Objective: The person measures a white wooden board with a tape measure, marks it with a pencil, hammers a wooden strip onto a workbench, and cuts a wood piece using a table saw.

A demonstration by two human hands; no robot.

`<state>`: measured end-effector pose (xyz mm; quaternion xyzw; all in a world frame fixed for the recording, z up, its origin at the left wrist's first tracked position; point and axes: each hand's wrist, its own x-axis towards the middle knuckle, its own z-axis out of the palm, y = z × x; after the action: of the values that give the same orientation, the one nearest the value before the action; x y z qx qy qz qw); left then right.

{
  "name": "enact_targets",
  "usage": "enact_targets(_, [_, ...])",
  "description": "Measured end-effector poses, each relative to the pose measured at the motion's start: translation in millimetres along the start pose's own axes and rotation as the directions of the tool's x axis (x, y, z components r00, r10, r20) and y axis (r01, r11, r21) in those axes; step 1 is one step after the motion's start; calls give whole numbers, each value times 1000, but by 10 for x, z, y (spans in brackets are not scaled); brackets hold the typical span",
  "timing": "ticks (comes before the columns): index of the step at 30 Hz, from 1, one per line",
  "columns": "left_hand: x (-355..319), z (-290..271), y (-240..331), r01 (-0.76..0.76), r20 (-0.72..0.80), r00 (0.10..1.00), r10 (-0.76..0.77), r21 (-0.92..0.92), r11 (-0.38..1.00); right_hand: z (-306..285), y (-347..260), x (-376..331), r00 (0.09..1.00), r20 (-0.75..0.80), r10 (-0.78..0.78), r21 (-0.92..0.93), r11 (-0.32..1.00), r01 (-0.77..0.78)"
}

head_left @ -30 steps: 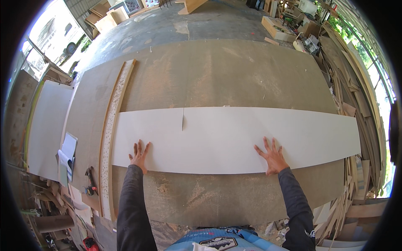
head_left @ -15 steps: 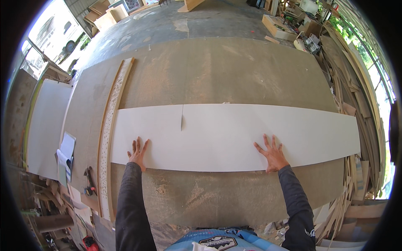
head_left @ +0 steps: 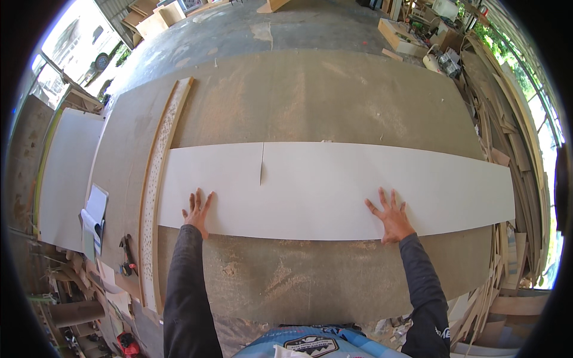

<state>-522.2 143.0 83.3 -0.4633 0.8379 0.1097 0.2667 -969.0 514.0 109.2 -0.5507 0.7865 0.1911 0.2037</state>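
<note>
A long white board [head_left: 316, 191] lies flat across the brown worktable, with a dark, narrow slit running in from its far edge, left of the middle. My left hand [head_left: 197, 215] rests on its near left part with fingers spread. Farther right, my right hand [head_left: 390, 218] presses flat near the same edge, fingers also apart. Neither hand grips anything. The board's left end meets a long wooden strip with a speckled face [head_left: 160, 173], which runs from near to far across the table.
The worktable [head_left: 310, 95] extends beyond the board. At left lie a hammer-like tool [head_left: 127, 256] and an open notebook [head_left: 94, 212], beside a white panel [head_left: 70, 173]. Stacked wood strips [head_left: 507, 137] line the right side. A wooden box [head_left: 403, 39] stands on the floor at far right.
The view has shifted slightly, so the board and table sit a little higher in the picture. Both hands stay spread on the board, with no clear movement against it.
</note>
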Motion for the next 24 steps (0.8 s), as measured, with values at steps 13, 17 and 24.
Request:
enact_targets(13, [180,-8,-25,7,-10,1000,-7,-6,1000,-59,57,123,1000,6,7,11,1000,-7])
enact_targets(17, [201,-65,7,16,0,1000,-16,-11,1000,-85,71,152,1000,5,8,5,1000,-8])
enact_targets(24, [282,-60,-14,8,-20,1000,-8,-25,1000,-96,107,222,1000,2,5,9,1000,-5])
